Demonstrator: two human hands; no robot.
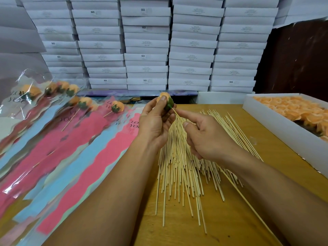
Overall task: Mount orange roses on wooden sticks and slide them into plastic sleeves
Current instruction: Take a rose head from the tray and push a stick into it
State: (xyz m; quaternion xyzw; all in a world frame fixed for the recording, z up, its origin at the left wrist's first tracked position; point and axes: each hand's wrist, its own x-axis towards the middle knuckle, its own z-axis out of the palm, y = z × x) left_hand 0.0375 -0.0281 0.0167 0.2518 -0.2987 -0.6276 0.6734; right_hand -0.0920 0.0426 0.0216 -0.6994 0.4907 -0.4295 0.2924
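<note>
Your left hand (156, 121) holds an orange rose head (165, 99) up above the wooden table (230, 219), thumb and fingers pinched closed around its petals and green calyx, the calyx facing right. Your right hand (207, 137) grips a single wooden stick (236, 188), fingers curled tight around it with the forefinger stretched along the shaft toward the flower; the stick's tip meets the base of the calyx, and its long tail runs back down past your right forearm toward the lower right. Beneath both hands lies a loose fan of spare sticks (179, 174) spread across the tabletop. To the left, finished roses (117, 106) on sticks lie inside clear plastic sleeves (74, 139) with pink and blue wavy panels (lettering reads "LOVE YOU" on several), overlapping one another in a slanted row. At the right edge sits an open white box (276, 125) packed with more orange rose heads (298, 110). Behind the table, stacks of flat white boxes (147, 43) fill the wall, a few marked "SGS".
</note>
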